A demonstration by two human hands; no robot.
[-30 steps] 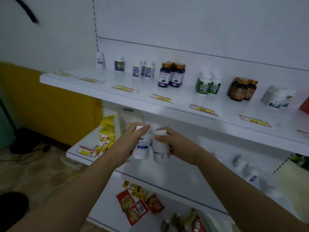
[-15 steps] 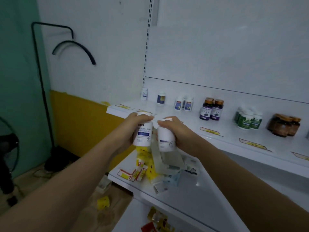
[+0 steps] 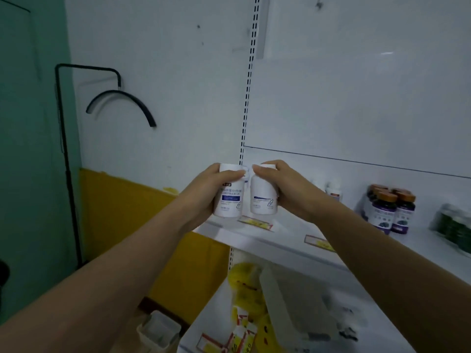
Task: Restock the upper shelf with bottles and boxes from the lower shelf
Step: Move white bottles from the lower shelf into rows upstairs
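My left hand [image 3: 204, 192] grips a white bottle with a blue label [image 3: 229, 200], fingers curled over its cap. My right hand [image 3: 288, 189] grips a second white bottle [image 3: 262, 200] the same way. Both bottles are upright, side by side, held just above the left end of the white upper shelf [image 3: 254, 235]. The lower shelf [image 3: 300, 327] lies below, with yellow packets [image 3: 244, 284] and small boxes on it.
On the upper shelf to the right stand purple-labelled bottles with brown caps [image 3: 390, 210], green bottles [image 3: 456, 225] and a small white bottle [image 3: 334, 191]. Yellow price tags [image 3: 318, 243] line the shelf edge. A slotted upright [image 3: 248, 98] runs behind. A black hook [image 3: 122, 98] hangs on the wall.
Both hands have lifted the two white bottles from the lower shelf up to the left end of the upper shelf. The view has swung up and to the left.
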